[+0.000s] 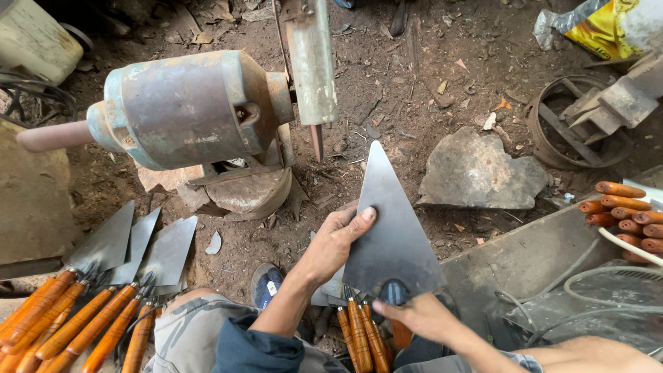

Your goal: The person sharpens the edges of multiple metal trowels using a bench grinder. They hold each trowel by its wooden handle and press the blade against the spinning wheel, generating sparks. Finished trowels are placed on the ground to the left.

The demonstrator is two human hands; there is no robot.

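Both hands hold one triangular trowel blade (391, 235) above the dirt floor (414, 90), point aimed away: left hand (336, 240) pinches its left edge, thumb on top, right hand (416, 316) grips its base. Dull grey steel, flat, smudged, before the bench grinder (186, 107); orange-handled trowels (90, 304) lie left

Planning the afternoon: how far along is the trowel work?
A row of handled trowels lies at the left. The left hand and right hand hold one trowel blade flat, below the grinder. More trowels lie under it and loose handles are stacked at right; which are finished I cannot tell.
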